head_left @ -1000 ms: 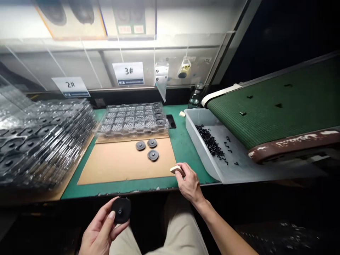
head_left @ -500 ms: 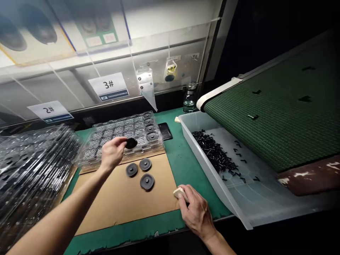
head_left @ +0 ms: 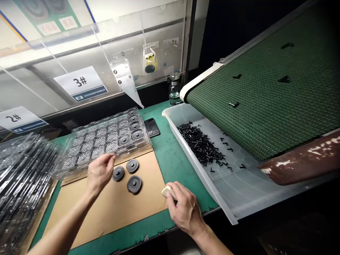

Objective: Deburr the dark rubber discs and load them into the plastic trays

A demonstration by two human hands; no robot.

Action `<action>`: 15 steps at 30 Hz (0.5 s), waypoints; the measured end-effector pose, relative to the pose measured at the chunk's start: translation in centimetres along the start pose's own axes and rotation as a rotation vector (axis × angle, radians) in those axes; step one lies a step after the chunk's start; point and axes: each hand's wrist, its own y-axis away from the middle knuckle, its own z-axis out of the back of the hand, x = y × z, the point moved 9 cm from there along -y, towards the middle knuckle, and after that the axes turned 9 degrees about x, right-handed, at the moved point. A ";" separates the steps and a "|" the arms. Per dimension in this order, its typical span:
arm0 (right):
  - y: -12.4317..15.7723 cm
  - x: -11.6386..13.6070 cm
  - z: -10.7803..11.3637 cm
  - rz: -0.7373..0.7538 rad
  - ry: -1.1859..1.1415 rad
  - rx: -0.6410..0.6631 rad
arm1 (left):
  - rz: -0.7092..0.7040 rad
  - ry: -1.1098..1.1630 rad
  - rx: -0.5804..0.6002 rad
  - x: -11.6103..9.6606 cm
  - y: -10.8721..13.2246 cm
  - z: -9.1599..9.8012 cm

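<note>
My left hand [head_left: 101, 171] is over the front edge of the clear plastic tray [head_left: 65, 173], its fingers curled together and no part showing in them. Round dark grey rubber discs fill the tray's right-hand column, and one more disc [head_left: 124, 140] sits in the column beside it. Just right of that hand, three similar discs with a small central stud lie on the cardboard sheet [head_left: 106, 219]: a left one [head_left: 118, 173], an upper one [head_left: 132, 165] and a front one [head_left: 134, 184]. At the cardboard's right edge, my right hand [head_left: 184, 209] grips a small cream-coloured block [head_left: 169, 192].
A translucent bin [head_left: 196, 170] with a heap of small black bent pieces [head_left: 199, 143] stands at right. Above it slopes a green conveyor belt [head_left: 265, 99] carrying several pieces. Stacked clear trays [head_left: 23, 184] stand at left. A phone [head_left: 152, 127] and glass jar [head_left: 174, 90] are behind.
The disc that my left hand held in the air now lies in the tray's second column from the right. That hand has drawn back toward me; my right hand still grips the block. The view has shifted right.
</note>
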 end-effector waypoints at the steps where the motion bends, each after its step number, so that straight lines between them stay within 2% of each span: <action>1: 0.0 -0.1 0.0 -0.002 0.003 -0.001 | 0.011 -0.006 0.039 0.7 1.3 -0.8; 4: 0.0 -0.3 -0.2 -0.007 0.014 -0.003 | 0.032 -0.016 0.162 2.2 3.8 -3.5; 7: 0.1 -0.3 -0.2 -0.012 0.024 -0.014 | 0.066 0.001 0.241 2.8 4.3 -5.0; 11: 0.5 0.1 -0.1 -0.013 0.039 -0.050 | 0.140 0.118 0.224 2.1 5.1 -4.1; 13: 0.6 0.1 0.0 -0.005 0.040 -0.080 | 0.184 0.234 0.208 1.6 6.8 -3.2; 15: 0.6 -0.1 0.3 0.009 0.035 -0.121 | 0.235 0.396 0.214 1.1 9.8 -2.9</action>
